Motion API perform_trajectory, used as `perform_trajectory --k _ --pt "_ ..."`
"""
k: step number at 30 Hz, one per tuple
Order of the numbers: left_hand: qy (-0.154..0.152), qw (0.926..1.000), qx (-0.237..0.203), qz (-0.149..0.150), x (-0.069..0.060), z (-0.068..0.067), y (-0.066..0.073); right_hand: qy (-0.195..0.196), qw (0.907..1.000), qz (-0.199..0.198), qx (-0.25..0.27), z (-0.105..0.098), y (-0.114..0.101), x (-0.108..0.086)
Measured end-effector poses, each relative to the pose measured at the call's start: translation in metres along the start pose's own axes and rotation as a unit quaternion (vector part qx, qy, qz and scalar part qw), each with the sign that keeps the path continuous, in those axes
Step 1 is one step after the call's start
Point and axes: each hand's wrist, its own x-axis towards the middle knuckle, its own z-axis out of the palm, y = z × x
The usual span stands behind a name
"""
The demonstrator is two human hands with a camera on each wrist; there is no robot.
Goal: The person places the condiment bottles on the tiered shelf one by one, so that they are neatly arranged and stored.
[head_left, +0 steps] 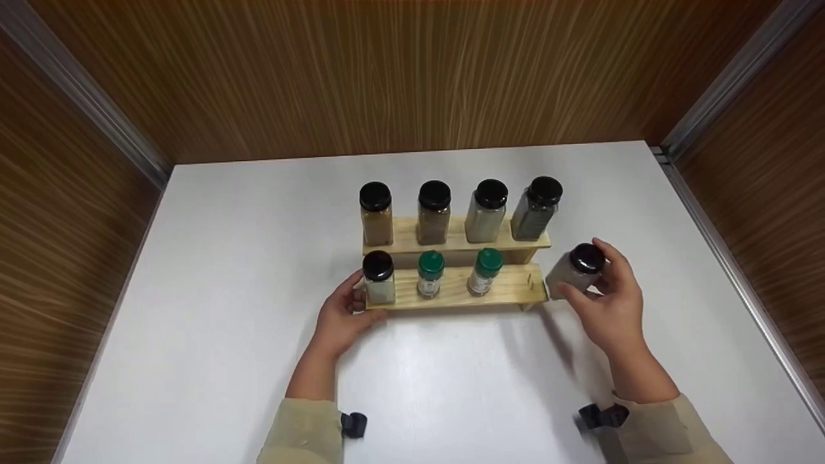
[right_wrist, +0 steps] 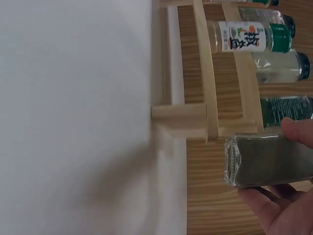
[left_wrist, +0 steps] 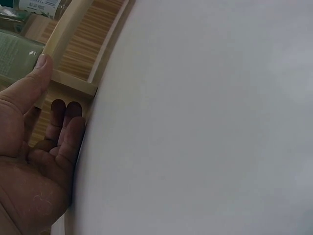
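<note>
A two-step wooden spice rack (head_left: 456, 295) stands on the white table. My left hand (head_left: 341, 319) grips the left end of its lower step; in the left wrist view the thumb (left_wrist: 30, 84) lies along the shelf edge, with the other fingers curled below. My right hand (head_left: 612, 312) holds a square glass spice jar (head_left: 570, 276) with a black lid and greyish contents. That jar tilts just off the right end of the lower step, apart from the table. In the right wrist view its glass base (right_wrist: 234, 161) hangs beside the rack's end.
On the upper step stand several black-lidded jars (head_left: 433, 216). The lower step carries a black-lidded jar (head_left: 380, 283) at the left and two smaller green-capped bottles (head_left: 430, 277) (head_left: 483, 274). Wood-grain panels (head_left: 412, 77) wall the table at the back and sides.
</note>
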Motion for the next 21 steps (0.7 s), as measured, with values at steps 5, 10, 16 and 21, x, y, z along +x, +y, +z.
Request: perform_trajectory --k 5,10,16,21 --pt "-0.001 1.0 -0.001 -0.001 0.001 0.0 -0.001 -0.02 0.9993 -0.013 0.027 0.011 -0.004 -0.001" --pt "-0.002 1.0 -0.004 -0.007 0.0 0.001 0.0 -0.029 0.9989 -0.012 0.036 0.021 -0.006 -0.002" --pt "-0.004 0.9999 -0.008 -0.008 0.0 0.002 0.002 -0.035 0.9985 -0.015 0.04 0.03 -0.008 -0.004" --pt "-0.008 0.9999 -0.004 -0.005 0.0 0.001 0.003 -0.037 0.9984 -0.015 0.041 0.035 -0.007 -0.006"
